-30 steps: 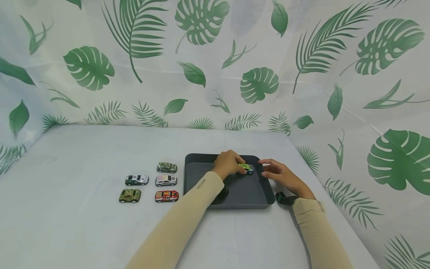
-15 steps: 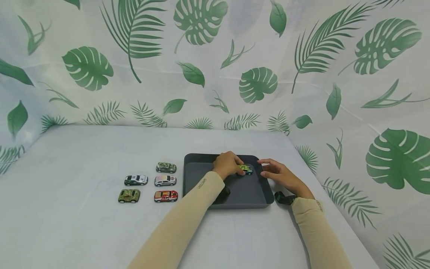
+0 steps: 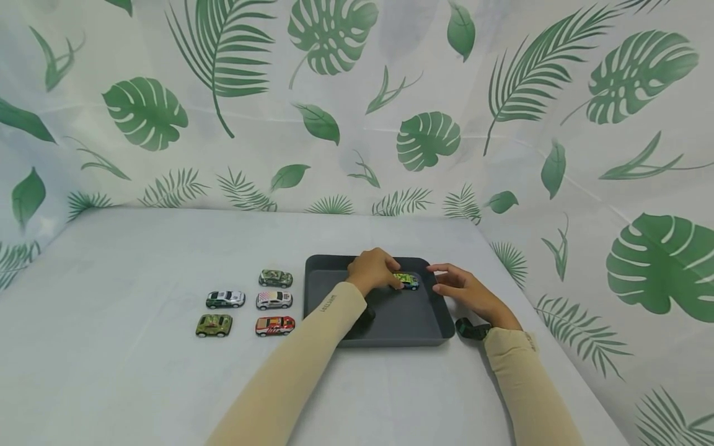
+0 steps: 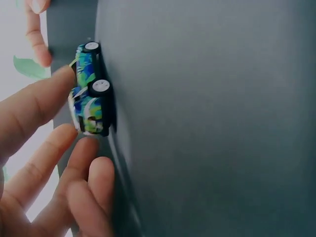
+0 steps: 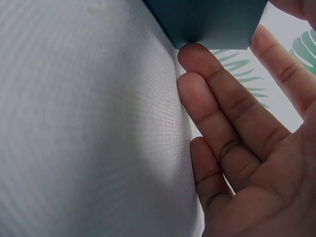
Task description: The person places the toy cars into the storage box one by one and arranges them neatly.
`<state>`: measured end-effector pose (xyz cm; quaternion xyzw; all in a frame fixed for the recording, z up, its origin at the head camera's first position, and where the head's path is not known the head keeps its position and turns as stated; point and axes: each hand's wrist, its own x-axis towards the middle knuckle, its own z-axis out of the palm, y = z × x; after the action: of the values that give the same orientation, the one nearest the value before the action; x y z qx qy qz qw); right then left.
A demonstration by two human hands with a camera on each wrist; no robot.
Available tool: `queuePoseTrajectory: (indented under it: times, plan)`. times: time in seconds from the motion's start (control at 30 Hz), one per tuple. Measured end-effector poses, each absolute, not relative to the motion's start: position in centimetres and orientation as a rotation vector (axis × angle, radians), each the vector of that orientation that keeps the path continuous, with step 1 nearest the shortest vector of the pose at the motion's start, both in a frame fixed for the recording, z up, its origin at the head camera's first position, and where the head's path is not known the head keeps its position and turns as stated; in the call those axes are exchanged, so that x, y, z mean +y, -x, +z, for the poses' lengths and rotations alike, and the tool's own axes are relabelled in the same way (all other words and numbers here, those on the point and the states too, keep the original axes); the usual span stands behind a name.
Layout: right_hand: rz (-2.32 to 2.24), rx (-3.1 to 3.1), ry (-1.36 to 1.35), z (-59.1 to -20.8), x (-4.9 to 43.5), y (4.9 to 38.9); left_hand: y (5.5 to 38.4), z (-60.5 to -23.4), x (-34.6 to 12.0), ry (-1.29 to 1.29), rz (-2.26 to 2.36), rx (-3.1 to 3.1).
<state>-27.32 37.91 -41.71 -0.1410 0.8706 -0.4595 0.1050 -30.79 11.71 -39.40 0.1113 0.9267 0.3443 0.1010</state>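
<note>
A toy car (image 3: 407, 281) in green, yellow and blue stands on its wheels inside the dark grey tray (image 3: 413, 322), near the far right corner. My left hand (image 3: 372, 271) is beside it. In the left wrist view, the thumb overlaps the top edge of the car (image 4: 91, 111), and the other fingers are spread loosely near its end. My right hand (image 3: 468, 292) is at the tray's right side, fingers extended and relaxed. In the right wrist view, fingertips (image 5: 197, 57) meet the outer wall of the tray (image 5: 212, 24).
Left of the tray lie several toy cars: a camouflage car (image 3: 276, 278), a white checked car (image 3: 274, 300), a red car (image 3: 276, 326), a white-and-green car (image 3: 225, 299) and an olive car (image 3: 214, 325). A leaf-print cloth (image 3: 357, 111) hangs behind the white table (image 3: 139, 384).
My left hand has drawn slightly left, off the green car, uncovering more of it. The car stays in place in the tray. My right hand keeps its position at the tray's side.
</note>
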Motion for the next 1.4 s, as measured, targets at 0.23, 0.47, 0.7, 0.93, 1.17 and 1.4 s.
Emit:
queuePoseTrajectory:
  times: [0.23,0.47,0.7,0.93,1.17,1.4]
  plan:
    - [-1.347,2.577,0.414,-41.7,37.9,27.3,30.2,-38.5,11.0,-0.327,1.038,2.764]
    - [-1.358,2.569,0.415,-41.8,37.9,27.3,30.3,-37.7,10.5,-0.38,1.153,2.723]
    - [-1.373,2.553,0.419,-41.8,37.9,27.4,30.1,-37.0,9.4,-0.49,1.248,2.622]
    - [-1.377,2.552,0.427,-41.6,37.8,27.3,29.9,-36.4,8.1,-0.614,1.334,2.499]
    - [-1.372,2.555,0.423,-41.6,37.8,27.4,29.7,-35.9,6.9,-0.695,1.355,2.406]
    - [-1.343,2.573,0.4,-41.7,37.7,27.3,29.2,-35.6,6.1,-0.714,1.395,2.351]
